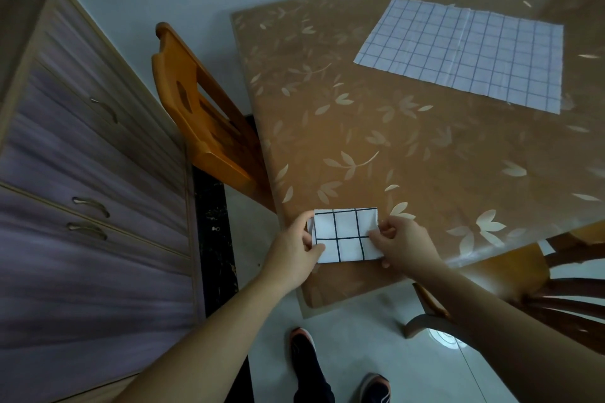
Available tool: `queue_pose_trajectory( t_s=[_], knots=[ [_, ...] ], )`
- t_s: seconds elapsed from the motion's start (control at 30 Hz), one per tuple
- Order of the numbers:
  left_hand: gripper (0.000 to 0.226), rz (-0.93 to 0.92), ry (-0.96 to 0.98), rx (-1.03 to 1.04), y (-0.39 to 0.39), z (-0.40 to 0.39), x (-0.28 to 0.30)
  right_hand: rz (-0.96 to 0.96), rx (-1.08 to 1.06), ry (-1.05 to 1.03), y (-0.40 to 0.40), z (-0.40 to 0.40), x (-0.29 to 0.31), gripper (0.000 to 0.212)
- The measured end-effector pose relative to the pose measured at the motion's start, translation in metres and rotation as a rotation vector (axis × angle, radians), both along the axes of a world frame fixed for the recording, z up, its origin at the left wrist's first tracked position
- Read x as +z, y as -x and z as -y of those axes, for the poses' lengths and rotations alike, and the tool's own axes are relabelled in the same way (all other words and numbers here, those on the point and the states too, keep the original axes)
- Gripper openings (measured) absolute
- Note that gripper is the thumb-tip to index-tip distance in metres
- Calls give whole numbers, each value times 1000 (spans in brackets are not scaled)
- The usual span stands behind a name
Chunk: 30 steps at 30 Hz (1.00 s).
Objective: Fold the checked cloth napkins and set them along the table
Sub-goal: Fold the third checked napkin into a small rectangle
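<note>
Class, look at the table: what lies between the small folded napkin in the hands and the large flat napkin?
Only bare leaf-patterned tablecloth lies between the folded napkin and flat napkin, per the head view.

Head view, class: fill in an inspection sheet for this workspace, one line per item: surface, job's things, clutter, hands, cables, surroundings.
Surface: table with brown leaf-patterned cover.
Job's things: folded napkin at the near edge; flat napkin spread at the far side.
Clutter: nothing seen.
Hands: left hand pinches the folded napkin's left end; right hand pinches its right end.
Cables: nothing seen.
Surroundings: chair left of the table, second chair at right, drawers, tiled floor.
</note>
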<state>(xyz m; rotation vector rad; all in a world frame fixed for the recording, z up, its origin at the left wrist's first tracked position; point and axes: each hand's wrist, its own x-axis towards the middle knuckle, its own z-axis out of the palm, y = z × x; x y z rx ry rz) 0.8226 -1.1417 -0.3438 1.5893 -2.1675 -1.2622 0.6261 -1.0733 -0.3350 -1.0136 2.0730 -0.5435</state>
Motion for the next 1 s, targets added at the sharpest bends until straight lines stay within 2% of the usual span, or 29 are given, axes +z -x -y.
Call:
queue_pose_trajectory(
  t_s=[0.07, 0.13, 0.23, 0.33, 0.4, 0.47, 0.5, 0.6, 0.67, 0.73, 0.87, 1.0],
  knots=[
    [60, 87, 87, -49, 3, -3, 2, -9, -10, -1, 0, 0, -1, 19],
    [61, 233, 261, -136, 4, -5, 4, -17, -7, 2, 0, 0, -3, 15],
    [72, 432, 513, -390, 11, -5, 4, -8, -1, 11, 0, 3, -2, 8],
    [71, 511, 496, -602, 17, -1, -3, -61, -2, -19, -3, 2, -1, 17],
    [69, 538, 456, -606, 16, 1, -12, -328, 90, 2, -8, 0, -1, 22],
    [67, 538, 457, -592, 14, 1, -18, -621, 216, 187, -17, -5, -4, 29],
    [65, 528, 466, -584, 13, 1, -21, -678, 291, 286, -25, -6, -3, 37],
    [73, 555, 497, -600, 11, 1, -24, -703, 512, 410, -49, -1, -6, 60],
    [84, 590, 503, -638, 9, 1, -27, -689, 584, 418, -63, 7, -5, 64],
    [81, 606, 515, -648, 9, 0, -29, -613, 636, 389, -71, 15, -9, 69],
    [71, 542, 452, -555, 14, 1, -30, -487, 538, 232, -53, 19, -32, 78],
    [75, 476, 495, -558, 8, 2, -32, -665, 538, 142, -23, 10, -41, 79]
  ],
)
